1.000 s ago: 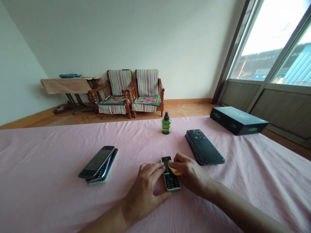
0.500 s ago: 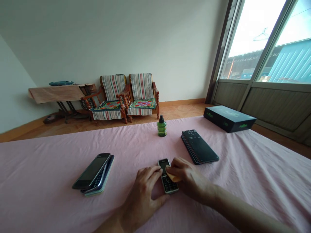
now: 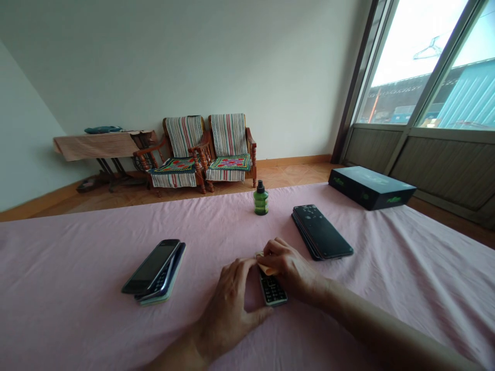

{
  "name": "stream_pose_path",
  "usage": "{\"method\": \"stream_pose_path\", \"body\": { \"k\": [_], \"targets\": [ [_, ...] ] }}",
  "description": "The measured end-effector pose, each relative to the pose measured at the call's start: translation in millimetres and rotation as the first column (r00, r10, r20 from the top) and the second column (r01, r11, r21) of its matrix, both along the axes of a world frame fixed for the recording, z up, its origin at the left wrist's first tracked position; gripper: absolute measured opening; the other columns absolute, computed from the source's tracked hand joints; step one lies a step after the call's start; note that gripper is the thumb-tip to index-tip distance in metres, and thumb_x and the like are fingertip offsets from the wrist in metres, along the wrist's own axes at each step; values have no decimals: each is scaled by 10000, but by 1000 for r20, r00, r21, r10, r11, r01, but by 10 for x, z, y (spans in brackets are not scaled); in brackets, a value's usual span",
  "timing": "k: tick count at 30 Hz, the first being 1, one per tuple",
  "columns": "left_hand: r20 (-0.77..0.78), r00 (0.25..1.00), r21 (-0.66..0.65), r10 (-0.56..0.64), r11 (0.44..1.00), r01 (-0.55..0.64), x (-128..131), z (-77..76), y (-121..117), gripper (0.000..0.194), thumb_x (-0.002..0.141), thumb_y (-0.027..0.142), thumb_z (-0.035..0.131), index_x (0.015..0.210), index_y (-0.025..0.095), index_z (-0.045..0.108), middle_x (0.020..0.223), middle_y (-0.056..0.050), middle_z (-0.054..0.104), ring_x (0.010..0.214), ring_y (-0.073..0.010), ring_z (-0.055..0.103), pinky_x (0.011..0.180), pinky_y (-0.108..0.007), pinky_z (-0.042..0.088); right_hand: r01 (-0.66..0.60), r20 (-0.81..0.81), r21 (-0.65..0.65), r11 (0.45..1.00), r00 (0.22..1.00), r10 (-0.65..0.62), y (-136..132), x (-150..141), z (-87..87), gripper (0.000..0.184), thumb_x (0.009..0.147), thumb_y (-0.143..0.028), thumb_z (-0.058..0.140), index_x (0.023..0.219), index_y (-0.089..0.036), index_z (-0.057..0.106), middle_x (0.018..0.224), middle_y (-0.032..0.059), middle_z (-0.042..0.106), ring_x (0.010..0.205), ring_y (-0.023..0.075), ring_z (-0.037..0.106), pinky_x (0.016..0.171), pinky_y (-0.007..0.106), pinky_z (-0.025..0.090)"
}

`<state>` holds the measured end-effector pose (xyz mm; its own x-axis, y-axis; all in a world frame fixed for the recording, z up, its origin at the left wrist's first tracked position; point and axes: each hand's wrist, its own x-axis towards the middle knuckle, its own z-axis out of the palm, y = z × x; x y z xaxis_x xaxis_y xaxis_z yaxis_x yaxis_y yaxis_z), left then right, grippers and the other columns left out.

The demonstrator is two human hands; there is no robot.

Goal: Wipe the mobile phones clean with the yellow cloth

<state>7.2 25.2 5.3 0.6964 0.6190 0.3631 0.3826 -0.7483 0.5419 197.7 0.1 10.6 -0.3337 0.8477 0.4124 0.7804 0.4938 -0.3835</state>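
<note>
A small keypad mobile phone (image 3: 274, 290) lies face up on the pink cloth, its keys showing and its screen mostly covered. My left hand (image 3: 231, 301) grips it along the left side, fingers near the top and thumb at the bottom corner. Pinched in my right hand (image 3: 290, 265) is a yellowish wiping cloth (image 3: 266, 268), pressed on the upper part of the phone. To the left sits a stack of several phones (image 3: 154, 268), topped by a dark one. A stack of larger black smartphones (image 3: 323, 232) lies to the right.
A green bottle (image 3: 261, 200) with a black cap stands beyond my hands. Behind the smartphones is a black box (image 3: 371, 188). The pink sheet (image 3: 77, 268) has wrinkles. Past its far edge are two wooden armchairs (image 3: 228, 149) and a covered side table (image 3: 100, 147).
My right hand has slid the cloth up the phone, from mid-screen to its top end. The left fingers have shifted upward slightly. The whole view has moved a little.
</note>
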Motion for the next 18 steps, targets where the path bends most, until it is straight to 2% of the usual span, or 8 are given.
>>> {"method": "stream_pose_path", "body": {
  "k": [6, 8, 12, 15, 18],
  "targets": [
    [-15, 1000, 28, -16, 999, 16, 1, -23, 26, 706, 695, 246, 777, 1291, 255, 399, 1252, -91, 549, 1158, -310, 518, 971, -519, 436, -50, -105, -64, 997, 994, 43, -321, -63, 5, 197, 895, -94, 494, 885, -180, 670, 893, 52, 556, 866, 175, 477, 726, 293, 414],
    [-35, 999, 57, -20, 998, 22, -3, -31, 38, 703, 688, 270, 784, 1293, 242, 427, 1273, -94, 547, 1179, -311, 509, 991, -512, 427, -46, -94, -85, 995, 995, 38, -394, -75, -1, 193, 909, -111, 485, 855, -176, 658, 879, 50, 554, 849, 174, 475, 704, 290, 403],
    [-81, 997, 66, -17, 998, 22, -9, -34, 46, 675, 661, 200, 793, 1265, 231, 492, 1292, -95, 539, 1199, -303, 501, 1012, -495, 424, -51, -54, -91, 995, 997, 47, -510, -83, -28, 173, 903, -113, 485, 887, -169, 648, 847, 52, 549, 815, 178, 467, 677, 290, 382],
    [-92, 996, 62, -19, 998, 24, -12, -27, 42, 663, 677, 177, 780, 1272, 246, 495, 1301, -89, 532, 1208, -295, 496, 1018, -496, 422, -62, -65, -85, 994, 996, 57, -591, -76, -61, 171, 850, -79, 516, 892, -168, 656, 828, 51, 544, 787, 175, 471, 646, 282, 362],
    [-84, 996, 69, -11, 998, 17, -20, -29, 40, 657, 683, 187, 778, 1274, 253, 497, 1300, -81, 530, 1205, -292, 500, 1012, -483, 436, -78, -153, -75, 994, 986, 66, -631, -48, -91, 194, 748, -33, 565, 813, -180, 674, 782, 29, 531, 733, 156, 481, 644, 278, 350]
  ]
}}
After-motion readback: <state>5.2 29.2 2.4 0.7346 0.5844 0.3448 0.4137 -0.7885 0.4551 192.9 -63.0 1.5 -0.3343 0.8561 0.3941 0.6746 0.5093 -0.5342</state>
